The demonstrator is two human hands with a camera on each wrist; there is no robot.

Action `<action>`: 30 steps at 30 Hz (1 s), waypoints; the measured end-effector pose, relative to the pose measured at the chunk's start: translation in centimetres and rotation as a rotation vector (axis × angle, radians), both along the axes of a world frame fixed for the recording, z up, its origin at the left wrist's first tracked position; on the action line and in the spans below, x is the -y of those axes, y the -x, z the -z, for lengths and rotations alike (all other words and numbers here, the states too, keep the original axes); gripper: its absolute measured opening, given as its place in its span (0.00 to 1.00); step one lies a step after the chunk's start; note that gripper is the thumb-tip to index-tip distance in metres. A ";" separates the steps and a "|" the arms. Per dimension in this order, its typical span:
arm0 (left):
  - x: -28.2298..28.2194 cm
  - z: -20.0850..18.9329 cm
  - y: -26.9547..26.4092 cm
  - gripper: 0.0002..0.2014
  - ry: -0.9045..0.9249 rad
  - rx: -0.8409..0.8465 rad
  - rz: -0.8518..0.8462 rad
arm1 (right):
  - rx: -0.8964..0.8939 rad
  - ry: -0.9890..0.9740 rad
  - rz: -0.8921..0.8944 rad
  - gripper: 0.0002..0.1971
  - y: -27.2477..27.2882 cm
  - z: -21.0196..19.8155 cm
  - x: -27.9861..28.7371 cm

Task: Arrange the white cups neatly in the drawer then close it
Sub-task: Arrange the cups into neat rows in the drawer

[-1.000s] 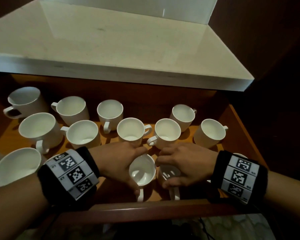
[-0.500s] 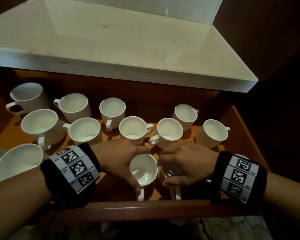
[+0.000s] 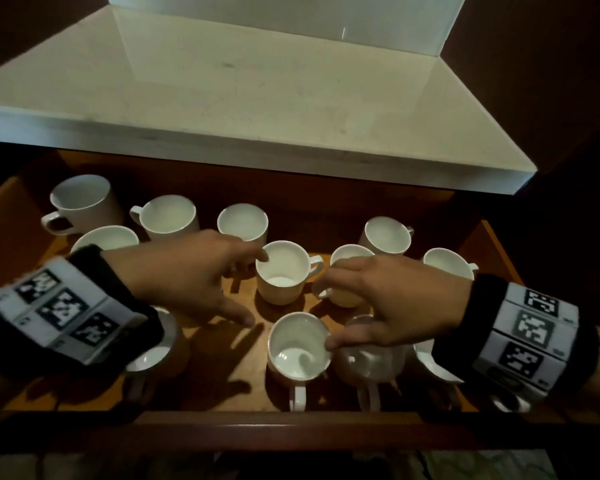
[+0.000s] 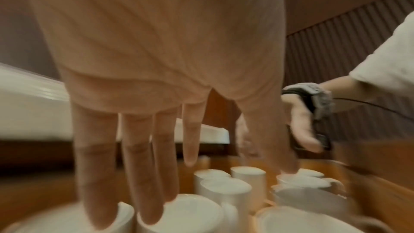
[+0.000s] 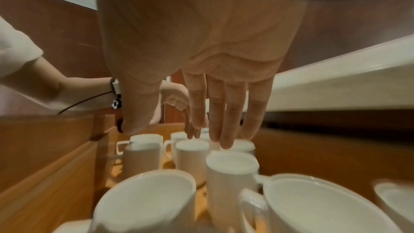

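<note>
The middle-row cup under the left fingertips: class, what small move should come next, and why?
Probably grip that cup with the left hand and slide it back level with its neighbours. The hand is open, only its fingertips at the rim, and the rows in the drawer look uneven.

head: above, facing down | wrists: low, close | shared: cups [image 3: 284, 271]

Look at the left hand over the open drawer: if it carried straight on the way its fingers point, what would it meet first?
Probably the white cup just ahead; the left hand already has a fingertip at its rim, though depth is unclear.
</note>
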State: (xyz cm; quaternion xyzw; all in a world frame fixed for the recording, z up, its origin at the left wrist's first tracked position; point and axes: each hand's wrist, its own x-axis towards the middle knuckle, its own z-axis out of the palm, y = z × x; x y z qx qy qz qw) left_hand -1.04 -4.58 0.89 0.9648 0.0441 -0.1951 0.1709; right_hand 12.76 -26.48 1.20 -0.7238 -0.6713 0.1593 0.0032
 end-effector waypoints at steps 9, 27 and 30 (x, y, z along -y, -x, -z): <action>-5.3 2.0 5.5 0.39 -0.183 -0.118 0.005 | 0.058 0.006 -0.146 0.33 5.7 3.1 -8.0; -7.7 5.4 0.9 0.38 -0.243 -0.072 -0.193 | 0.220 0.159 0.468 0.40 3.2 4.6 -12.2; -7.4 4.8 1.0 0.40 -0.268 -0.088 -0.265 | 0.072 0.317 0.591 0.45 1.7 4.8 -12.0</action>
